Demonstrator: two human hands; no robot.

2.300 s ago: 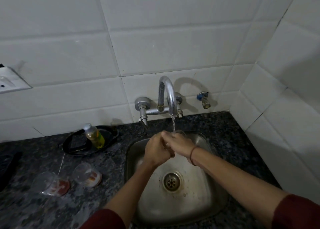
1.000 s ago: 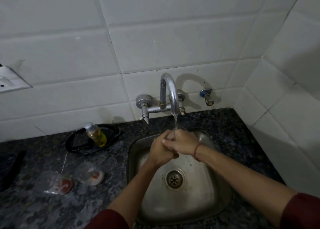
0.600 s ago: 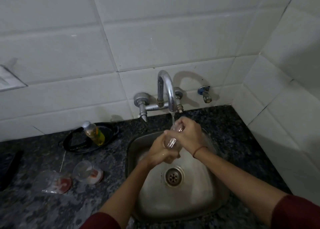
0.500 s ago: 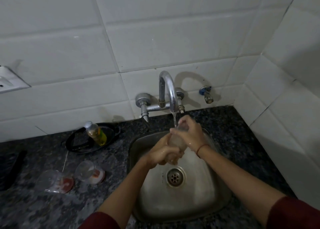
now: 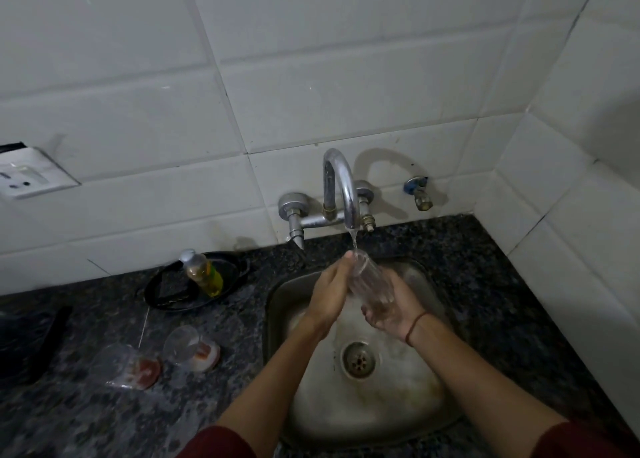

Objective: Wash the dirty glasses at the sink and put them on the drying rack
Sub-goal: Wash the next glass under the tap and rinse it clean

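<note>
Half a second ago the right hand (image 5: 391,307) sat on top of the glass (image 5: 369,283) and the left hand (image 5: 329,291) was below it. Now the grip is swapped: the right hand cups the base with curled fingers, and the left hand lies along the glass's 9 o'clock side, fingers fairly straight, pressing. Left thumb hidden.

The glass is tilted, mouth toward 12 o'clock, right under the thin stream from the tap (image 5: 341,187), above the sink (image 5: 398,402). Likely rubbing is over and this is the rinse, so this glass is close to done. No drying rack in view.

Two more dirty glasses (image 5: 183,345) lie on their sides at 8 o'clock on the countertop (image 5: 86,416), with red residue at their bases, so the task is far from finished.

Materials:
- Glass: clear, smooth, cylindrical, wet, probably slippery.
- Sink: dull steel, rounded square, round perforated drain (image 5: 358,360).
- Tap: curved chrome.
- Countertop: dark speckled stone.
- Wall: glossy white tiles.
- A plastic bottle (image 5: 202,272) of yellow liquid lies in a black oval tray (image 5: 166,295) at 10 o'clock.
</note>
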